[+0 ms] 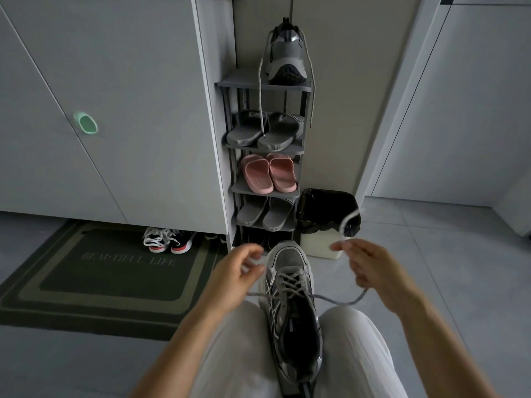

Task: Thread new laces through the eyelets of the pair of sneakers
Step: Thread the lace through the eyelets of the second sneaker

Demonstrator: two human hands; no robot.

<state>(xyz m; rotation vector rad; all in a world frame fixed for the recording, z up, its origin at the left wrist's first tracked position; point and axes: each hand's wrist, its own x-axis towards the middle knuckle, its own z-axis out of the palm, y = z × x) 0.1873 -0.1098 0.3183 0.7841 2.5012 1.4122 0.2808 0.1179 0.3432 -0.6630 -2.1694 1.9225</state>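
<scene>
Wedged between my thighs (pixel 238 340) at six o'clock, toe towards twelve, the grey sneaker (pixel 290 305) carried crossed lacing over most of its eyelets. My left hand (pixel 232 271), at nine o'clock of the toe, curled round one end of the lace (pixel 339 302); my right hand (pixel 373 265), at three o'clock, pinched the other end, its tail looping upward. By my reckoning I was drawing both ends taut after a crossing. The next move called for feeding an end into the following eyelet, nearer the collar. At twelve o'clock the second sneaker (pixel 287 56) stood atop the shoe rack (pixel 258 87), laces dangling.
</scene>
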